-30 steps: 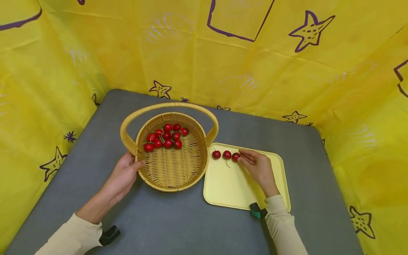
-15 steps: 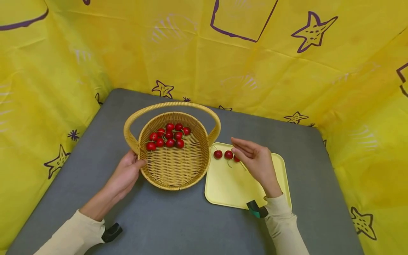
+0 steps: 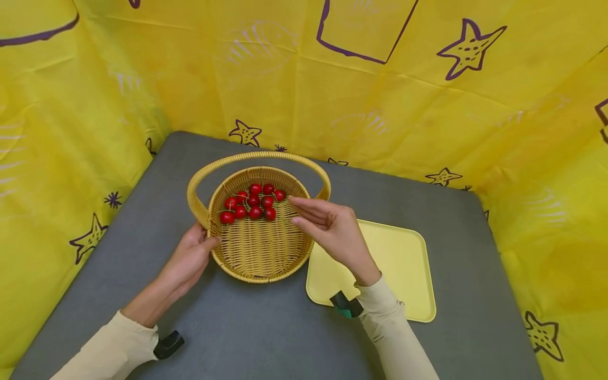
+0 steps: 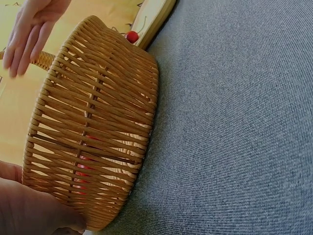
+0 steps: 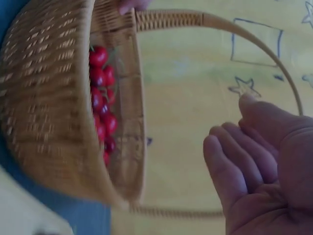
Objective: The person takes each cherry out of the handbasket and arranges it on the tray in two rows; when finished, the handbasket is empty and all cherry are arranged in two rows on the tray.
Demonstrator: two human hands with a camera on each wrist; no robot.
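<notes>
My left hand [image 3: 191,256] grips the left rim of a round wicker basket [image 3: 258,253], thumb over the edge by the handle base. Several red cherries [image 3: 254,200] with green stems lie grouped in the back of the basket. Over the basket's right rim hovers my right hand [image 3: 334,232], thumb and fingers apart with nothing visible between them. In the right wrist view, the right hand [image 5: 259,166] has loosely bent fingers and a bare palm. One cherry [image 4: 132,36] on the tray shows in the left wrist view; the head view hides the tray's cherries behind the right hand.
A pale yellow tray [image 3: 399,269] lies against the basket's right side on the grey table [image 3: 266,332]. The basket's tall handle [image 3: 258,155] arches over its back. Yellow patterned cloth [image 3: 285,79] surrounds the table's back and sides.
My right hand has left the cherry at the right of the tray's row and moved left to the basket rim. The left hand keeps its grip. The view has shifted slightly.
</notes>
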